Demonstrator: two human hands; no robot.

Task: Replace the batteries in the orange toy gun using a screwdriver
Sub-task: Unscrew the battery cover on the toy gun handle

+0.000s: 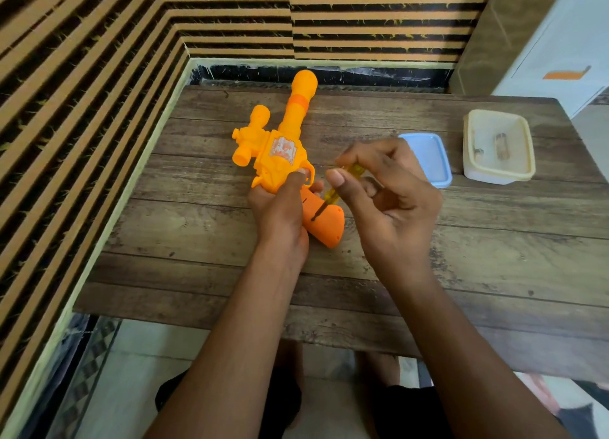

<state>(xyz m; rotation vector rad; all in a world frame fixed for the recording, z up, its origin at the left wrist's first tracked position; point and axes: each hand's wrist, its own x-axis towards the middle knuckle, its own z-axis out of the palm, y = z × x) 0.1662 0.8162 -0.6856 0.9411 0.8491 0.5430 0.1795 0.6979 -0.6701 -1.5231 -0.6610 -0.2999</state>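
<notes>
On the wooden table (197,227), screwdriver (329,196) meets orange toy gun (286,148).
Left hand (280,208) wraps the gun's middle; right hand (389,204) pinches the screwdriver, tip on the grip.

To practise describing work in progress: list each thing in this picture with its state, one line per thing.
toy gun: lying on the table, grip closed.
screwdriver: tip on the gun's grip.
left hand: grips the gun.
right hand: pinches the screwdriver.
blue lid: off, lying beside the container.
container: open, small items inside.
</notes>
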